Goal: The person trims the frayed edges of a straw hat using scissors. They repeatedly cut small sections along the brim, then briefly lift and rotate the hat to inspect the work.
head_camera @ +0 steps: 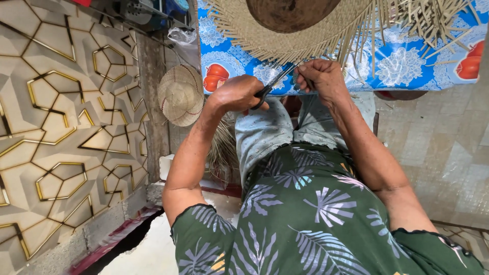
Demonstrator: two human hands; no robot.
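Two hands at work over the lap, past the green leaf-print shirt [305, 214] and pale trousers [265, 132]. Left hand [237, 93] is closed round the handles of the scissors [275, 81], blades angled up toward the right hand [320, 76]; can't tell whether the blades are parted or shut. Right hand is pinched tight on a few loose straw strands [305, 69] at the table edge. Strands run off the brim of the unfinished woven hat [265, 35], which lies on the blue flowered tablecloth [407, 66] with a dark round block [290, 12] in its crown. Step reads as trimming fringe ends at the brim. A clean cut likely needs the strands held taut and the blades set close to the weave without nicking it. Further left, a finished small hat [180, 95] rests by the patterned wall panel [61, 127].
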